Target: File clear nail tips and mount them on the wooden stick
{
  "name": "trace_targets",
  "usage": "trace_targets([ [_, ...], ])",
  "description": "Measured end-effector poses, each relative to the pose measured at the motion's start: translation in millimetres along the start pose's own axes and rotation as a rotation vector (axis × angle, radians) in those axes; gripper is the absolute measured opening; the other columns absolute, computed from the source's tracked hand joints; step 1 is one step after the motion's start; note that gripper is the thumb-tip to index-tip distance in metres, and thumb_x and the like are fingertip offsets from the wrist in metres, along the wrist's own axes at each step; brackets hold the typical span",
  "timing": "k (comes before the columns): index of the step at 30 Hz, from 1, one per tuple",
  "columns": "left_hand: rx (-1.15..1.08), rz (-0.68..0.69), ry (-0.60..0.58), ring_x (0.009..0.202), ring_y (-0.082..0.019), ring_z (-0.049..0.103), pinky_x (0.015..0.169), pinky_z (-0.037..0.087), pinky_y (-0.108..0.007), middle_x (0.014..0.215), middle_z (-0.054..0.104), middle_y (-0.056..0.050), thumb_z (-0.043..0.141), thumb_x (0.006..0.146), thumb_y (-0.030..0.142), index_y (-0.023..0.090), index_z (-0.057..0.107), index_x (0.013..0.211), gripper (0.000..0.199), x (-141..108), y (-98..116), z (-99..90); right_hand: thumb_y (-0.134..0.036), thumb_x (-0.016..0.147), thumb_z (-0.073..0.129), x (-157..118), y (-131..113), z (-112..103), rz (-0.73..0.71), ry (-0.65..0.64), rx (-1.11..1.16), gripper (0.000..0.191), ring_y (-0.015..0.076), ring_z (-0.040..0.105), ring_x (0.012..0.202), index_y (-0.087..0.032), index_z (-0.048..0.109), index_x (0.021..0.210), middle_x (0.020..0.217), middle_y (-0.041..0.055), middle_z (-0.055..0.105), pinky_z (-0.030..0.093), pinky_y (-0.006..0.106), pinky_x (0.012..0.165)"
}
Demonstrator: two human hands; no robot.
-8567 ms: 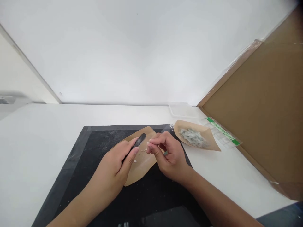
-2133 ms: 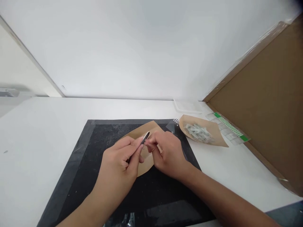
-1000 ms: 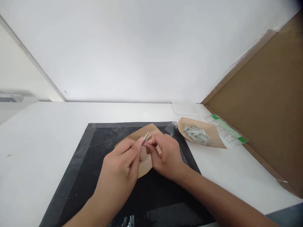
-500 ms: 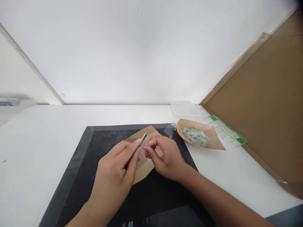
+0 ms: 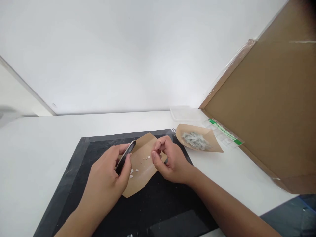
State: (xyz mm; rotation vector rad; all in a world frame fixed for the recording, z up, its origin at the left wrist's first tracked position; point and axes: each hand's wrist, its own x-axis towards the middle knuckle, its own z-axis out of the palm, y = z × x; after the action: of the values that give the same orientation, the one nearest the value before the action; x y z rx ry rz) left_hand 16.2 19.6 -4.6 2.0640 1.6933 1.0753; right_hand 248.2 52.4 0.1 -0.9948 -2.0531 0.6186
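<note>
In my left hand (image 5: 108, 174) is a slim black nail file (image 5: 125, 157) with a rounded end and a pale edge, gripped between thumb and fingers and tilted up to the right. My right hand (image 5: 170, 159) is closed in a pinch a little to the right of it; whatever its fingertips hold, if anything, is too small to make out. Below both hands lies a sheet of brown paper (image 5: 140, 186), partly covered by them. Several small white pieces (image 5: 137, 170) are scattered on the paper.
A black mat (image 5: 158, 204) lies under the paper on the white table (image 5: 56, 141). To the right, a curled brown paper (image 5: 217, 144) carries a heap of translucent greyish strips (image 5: 196, 140). Behind it are a clear green-labelled case (image 5: 225, 132), a clear lid (image 5: 185, 114) and a cardboard wall (image 5: 269, 108).
The view has shifted slightly. My hands have drawn apart, the left moving leftward with the nail file, whose broad black face now shows. The white pieces on the paper are more exposed.
</note>
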Motion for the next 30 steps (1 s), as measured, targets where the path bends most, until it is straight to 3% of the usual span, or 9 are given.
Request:
trace_targets([
  [4, 0.019, -0.005, -0.003, 0.084, -0.018, 0.073, 0.073, 0.054, -0.029, 0.107, 0.075, 0.002, 0.054, 0.103, 0.039, 0.031, 0.061, 0.124, 0.024, 0, -3, 3.1, -0.018, 0.101, 0.05, 2, 2, -1, 0.027, -0.008, -0.029, 0.017, 0.0136, 0.057, 0.065, -0.023, 0.047, 0.116, 0.08, -0.0032, 0.063, 0.043, 0.028, 0.064],
  [8, 0.03, -0.06, 0.008, 0.088, -0.018, 0.074, 0.069, 0.054, -0.028, 0.111, 0.075, 0.0, 0.053, 0.104, 0.043, 0.03, 0.058, 0.128, 0.028, 0, -4, 4.9, -0.015, 0.101, 0.045, 2, 3, -5, -0.014, -0.024, -0.082, 0.017, 0.014, 0.055, 0.068, -0.022, 0.055, 0.113, 0.083, -0.0009, 0.06, 0.042, 0.029, 0.065],
  [15, 0.051, 0.064, -0.018, 0.072, -0.016, 0.068, 0.067, 0.048, -0.027, 0.086, 0.072, 0.003, 0.054, 0.105, 0.045, 0.028, 0.069, 0.111, 0.023, 3, -4, 1.1, -0.018, 0.104, 0.048, 0, 4, -6, -0.024, -0.033, -0.114, 0.012, 0.0131, 0.056, 0.066, -0.022, 0.056, 0.113, 0.084, -0.0012, 0.063, 0.041, 0.028, 0.064],
  [22, 0.027, -0.007, -0.06, 0.052, -0.013, 0.052, 0.054, 0.037, -0.026, 0.065, 0.061, 0.006, 0.051, 0.105, 0.044, 0.024, 0.062, 0.081, 0.033, 6, 0, -6.2, -0.017, 0.108, 0.048, 1, 2, -8, -0.085, -0.215, 0.084, 0.012, 0.0123, 0.067, 0.078, -0.024, 0.058, 0.11, 0.093, -0.0003, 0.074, 0.048, 0.025, 0.071],
  [26, -0.01, -0.059, -0.069, 0.055, -0.014, 0.055, 0.054, 0.038, -0.026, 0.066, 0.059, 0.005, 0.048, 0.106, 0.047, 0.024, 0.062, 0.087, 0.033, 7, 2, -8.9, -0.013, 0.106, 0.048, -1, -1, -7, -0.137, -0.264, 0.069, 0.017, 0.0133, 0.068, 0.081, -0.023, 0.058, 0.114, 0.093, 0.0005, 0.074, 0.05, 0.026, 0.073],
  [30, -0.026, -0.069, -0.092, 0.058, -0.015, 0.056, 0.058, 0.04, -0.027, 0.065, 0.056, 0.005, 0.044, 0.108, 0.048, 0.023, 0.056, 0.083, 0.038, 9, 1, -9.7, -0.011, 0.103, 0.049, -2, -3, -11, -0.105, -0.343, 0.104, 0.018, 0.012, 0.065, 0.07, -0.022, 0.059, 0.113, 0.081, -0.0027, 0.069, 0.05, 0.024, 0.068],
])
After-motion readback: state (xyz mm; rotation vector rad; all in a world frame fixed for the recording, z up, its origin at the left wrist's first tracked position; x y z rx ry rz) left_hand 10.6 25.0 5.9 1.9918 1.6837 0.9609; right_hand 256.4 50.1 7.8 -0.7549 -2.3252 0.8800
